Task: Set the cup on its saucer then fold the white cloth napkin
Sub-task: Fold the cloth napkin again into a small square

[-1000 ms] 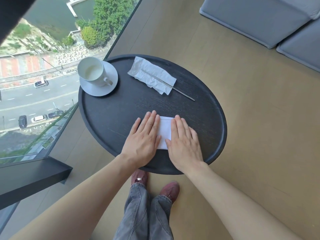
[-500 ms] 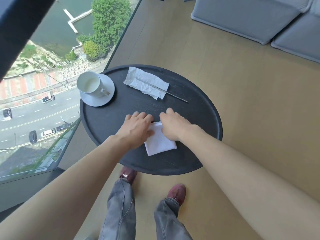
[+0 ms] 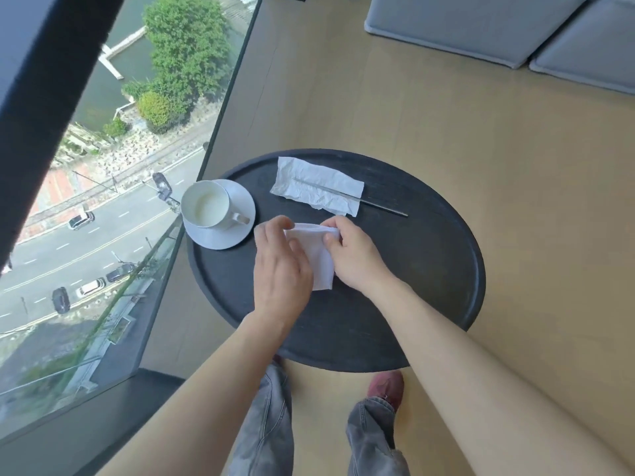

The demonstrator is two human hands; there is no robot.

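A white cup stands upright on its white saucer at the left of the round black table. The folded white cloth napkin is held between both hands, just right of the saucer. My left hand grips the napkin's left side and covers part of it. My right hand pinches its upper right edge. The napkin's far edge is raised; whether its near end rests on the table I cannot tell.
A crumpled paper tissue lies at the table's far side with a thin metal stick across it. A glass wall runs along the left. Grey cushions sit on the wooden floor beyond. My legs and shoes show below the table.
Both hands went from pressing flat on the napkin to gripping its far edge and lifting it, shifting it toward the saucer. The camera view also moved back.
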